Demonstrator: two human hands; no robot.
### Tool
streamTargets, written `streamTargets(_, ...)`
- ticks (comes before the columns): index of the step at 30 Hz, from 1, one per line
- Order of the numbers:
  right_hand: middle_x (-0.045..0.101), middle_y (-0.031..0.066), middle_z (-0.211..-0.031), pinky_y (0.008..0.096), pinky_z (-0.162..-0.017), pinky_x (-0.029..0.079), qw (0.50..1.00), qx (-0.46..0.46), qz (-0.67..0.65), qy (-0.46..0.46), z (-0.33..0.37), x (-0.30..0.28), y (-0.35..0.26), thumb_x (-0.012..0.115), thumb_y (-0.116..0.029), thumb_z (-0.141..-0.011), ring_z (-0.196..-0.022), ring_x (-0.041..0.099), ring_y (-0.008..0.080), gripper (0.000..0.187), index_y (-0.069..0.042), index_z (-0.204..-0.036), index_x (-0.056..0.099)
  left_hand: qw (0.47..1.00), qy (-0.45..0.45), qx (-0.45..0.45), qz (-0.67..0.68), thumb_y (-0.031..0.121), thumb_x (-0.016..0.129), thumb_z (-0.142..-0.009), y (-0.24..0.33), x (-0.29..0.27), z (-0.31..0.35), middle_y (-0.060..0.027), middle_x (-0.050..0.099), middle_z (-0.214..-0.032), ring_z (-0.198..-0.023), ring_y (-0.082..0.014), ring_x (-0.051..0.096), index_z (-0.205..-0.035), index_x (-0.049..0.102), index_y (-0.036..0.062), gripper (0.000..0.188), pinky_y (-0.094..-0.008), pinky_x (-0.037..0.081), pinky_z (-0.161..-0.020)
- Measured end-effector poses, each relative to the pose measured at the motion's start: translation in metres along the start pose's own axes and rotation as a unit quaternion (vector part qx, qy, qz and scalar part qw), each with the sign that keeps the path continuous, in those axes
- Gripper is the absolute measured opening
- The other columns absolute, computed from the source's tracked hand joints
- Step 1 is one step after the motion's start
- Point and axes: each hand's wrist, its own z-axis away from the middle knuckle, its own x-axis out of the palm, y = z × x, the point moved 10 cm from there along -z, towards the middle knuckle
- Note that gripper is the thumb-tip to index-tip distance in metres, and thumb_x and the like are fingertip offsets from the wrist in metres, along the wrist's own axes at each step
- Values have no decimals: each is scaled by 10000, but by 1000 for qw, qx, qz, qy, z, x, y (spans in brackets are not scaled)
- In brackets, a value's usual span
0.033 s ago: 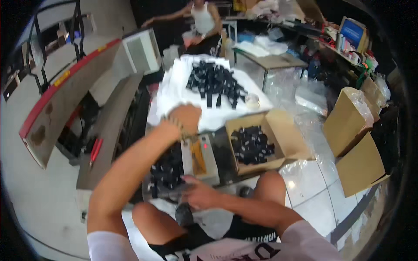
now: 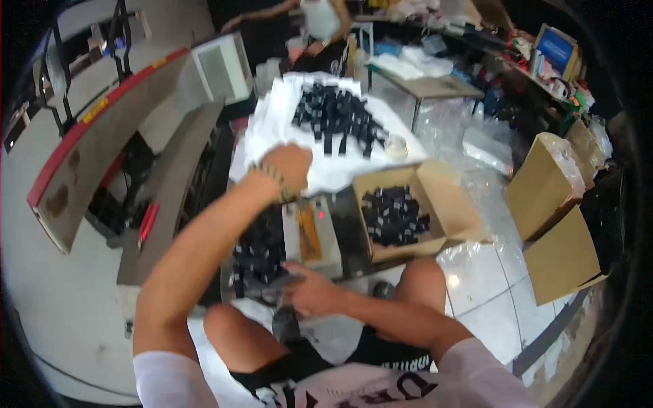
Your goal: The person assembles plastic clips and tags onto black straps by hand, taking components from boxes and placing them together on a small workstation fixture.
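A pale box-shaped device with a yellow-orange strip on top and a red light stands between my knees. My left hand, a beaded bracelet at its wrist, curls over the device's far end by the white sheet. Its fingertips are hidden, so whatever they grip does not show. By the device's near left corner is my right hand, its forefinger stretched toward a pile of small black strap-like pieces; I see nothing in it. More black straps lie heaped on the sheet.
An open cardboard box on the right holds small black pieces. A tape roll lies on the sheet. Red-handled pliers rest on the bench at left. Another person is at the far end. Folded cartons stand at right.
The whole scene sits slightly higher in the picture. Both hands keep nearly the same place and shape beside the device.
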Motion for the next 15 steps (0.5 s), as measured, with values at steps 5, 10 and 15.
streamTargets(5,569,15,-784,511,-1202,178,999,9,10,35,14,-9,10,637,-190,-730,-841,635,184,143,-155,-847,713,982,-39,112,146,137,731,-693,26,-4,24,-185,716,-791,-742,-294,715,-828,750,15,184,-365,564,-695)
streamTargets(10,577,28,-700,494,-1197,196,1000,-3,-9,19,-1,-13,2,655,-111,-715,-823,657,199,67,-124,-769,692,861,113,4,497,96,687,-888,-75,7,57,-26,669,-805,-721,-88,590,-1041,693,-25,195,-261,487,-671)
streamTargets(15,570,22,-740,476,-1176,229,999,11,2,43,2,-13,6,660,-129,-722,-803,638,199,44,-140,-765,655,682,187,-72,703,113,658,-931,-68,102,77,-7,651,-837,-739,-85,576,-1027,635,22,134,-248,475,-694)
